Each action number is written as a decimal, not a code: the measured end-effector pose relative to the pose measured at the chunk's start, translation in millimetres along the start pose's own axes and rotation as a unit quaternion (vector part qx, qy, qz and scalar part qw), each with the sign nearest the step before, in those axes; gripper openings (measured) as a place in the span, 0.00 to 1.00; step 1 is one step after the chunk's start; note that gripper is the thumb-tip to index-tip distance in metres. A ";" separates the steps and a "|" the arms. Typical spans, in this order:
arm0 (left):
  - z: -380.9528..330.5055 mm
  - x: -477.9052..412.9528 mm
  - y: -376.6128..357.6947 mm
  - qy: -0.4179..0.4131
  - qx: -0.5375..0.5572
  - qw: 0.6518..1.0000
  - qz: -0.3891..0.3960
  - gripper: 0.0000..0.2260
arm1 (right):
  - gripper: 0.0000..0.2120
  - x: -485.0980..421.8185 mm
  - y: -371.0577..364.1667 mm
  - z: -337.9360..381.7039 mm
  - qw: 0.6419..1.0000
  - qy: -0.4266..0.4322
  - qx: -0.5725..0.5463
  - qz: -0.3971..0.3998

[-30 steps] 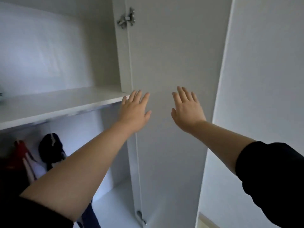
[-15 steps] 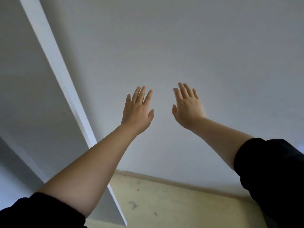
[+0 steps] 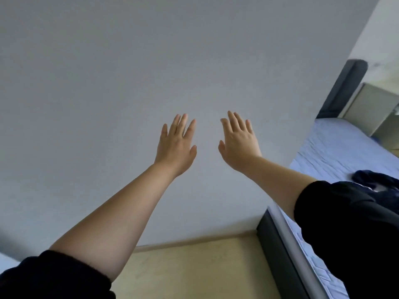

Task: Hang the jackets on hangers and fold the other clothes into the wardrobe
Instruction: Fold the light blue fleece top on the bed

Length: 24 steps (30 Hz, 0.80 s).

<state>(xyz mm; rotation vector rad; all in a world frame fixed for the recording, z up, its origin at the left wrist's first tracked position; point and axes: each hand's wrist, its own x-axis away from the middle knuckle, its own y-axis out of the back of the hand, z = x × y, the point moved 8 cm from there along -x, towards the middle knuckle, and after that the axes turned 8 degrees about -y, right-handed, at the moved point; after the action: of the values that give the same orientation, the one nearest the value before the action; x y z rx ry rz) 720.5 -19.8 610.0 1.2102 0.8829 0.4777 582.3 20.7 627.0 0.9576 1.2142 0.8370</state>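
**View swings from the wardrobe to the bed; both hands empty**

A second ago the head camera faces the open wardrobe, with its shelf, door and a few garments hanging below. Half a second ago only the door's edge remains at the left. Now the wardrobe is out of view altogether. In its place are a plain white wall (image 3: 129, 83), a strip of beige floor (image 3: 194, 266) and, at the right, a bed (image 3: 336, 147) with a pale blue cover and a dark frame. The person turns to the right, away from the storage and towards the bed.

On the bed, near the right edge of the picture and partly hidden behind the right sleeve (image 3: 345, 223), lies a dark garment (image 3: 375, 180), crumpled and not folded. Whether it is a jacket or something to be folded cannot be told from here. It is probably the next piece to fetch, so the turn reads as the start of a new pick-up, not a placing step. No hanger is in view.

The pose of the arms barely alters through the turn. Both are stretched forward and raised, forearms bare, black sleeves pushed up. The left hand (image 3: 176, 147) and the right hand (image 3: 237, 145) hover side by side with a narrow gap between them, backs to the camera, fingers straight and loosely spread, thumbs pointing inward. Neither holds nor touches anything, and the wall lies behind them. The garment is well apart from both hands, down and to the right.
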 end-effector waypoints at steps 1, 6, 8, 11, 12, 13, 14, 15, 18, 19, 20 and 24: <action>-17.6 -18.9 -9.2 -0.011 0.005 1.000 0.005 0.29 | 0.27 -5.7 -0.5 -24.9 1.000 -0.013 0.003 -0.002; -103.8 -91.5 -48.5 -0.055 0.030 0.998 0.028 0.28 | 0.27 -19.6 -12.9 -151.2 0.996 -0.092 -0.001 0.002; -137.4 -115.4 -65.8 -0.065 0.042 0.996 0.037 0.29 | 0.27 -24.3 -26.5 -196.8 0.995 -0.100 0.012 0.016; -188.9 -146.5 -94.0 -0.072 0.046 0.995 0.046 0.29 | 0.28 -38.3 -47.0 -255.2 0.995 -0.093 0.028 0.035; -204.5 -156.9 -103.9 -0.068 0.049 0.995 0.045 0.29 | 0.29 -45.3 -53.4 -272.5 0.995 -0.085 0.033 0.035; -219.6 -168.1 -114.2 -0.062 0.050 0.996 0.044 0.29 | 0.30 -52.6 -60.5 -289.2 0.996 -0.074 0.040 0.032; -233.9 -180.2 -124.3 -0.054 0.051 0.996 0.042 0.30 | 0.30 -59.9 -68.0 -304.9 0.997 -0.063 0.045 0.031; -248.2 -191.8 -134.0 -0.045 0.054 0.997 0.043 0.30 | 0.31 -65.5 -76.5 -320.6 0.997 -0.053 0.050 0.036; -289.8 -223.3 -165.6 -0.016 0.062 0.997 0.035 0.31 | 0.31 -75.8 -101.1 -371.9 0.997 -0.029 0.054 0.042; -303.6 -231.9 -176.3 -0.009 0.067 0.997 0.032 0.32 | 0.31 -76.7 -109.0 -389.5 0.997 -0.022 0.058 0.047; -317.5 -239.1 -186.2 -0.004 0.070 0.997 0.031 0.32 | 0.31 -76.2 -117.1 -406.9 0.996 -0.018 0.063 0.057; -368.8 -253.8 -224.2 -0.012 0.081 0.996 0.044 0.32 | 0.31 -69.4 -150.2 -467.5 0.994 -0.025 0.055 0.089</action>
<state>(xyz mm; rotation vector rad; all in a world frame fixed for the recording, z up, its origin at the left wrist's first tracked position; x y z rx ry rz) 247.9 -56.5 448.7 1.4050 0.8626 0.4677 113.2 -31.9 475.3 1.1844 1.1531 0.8879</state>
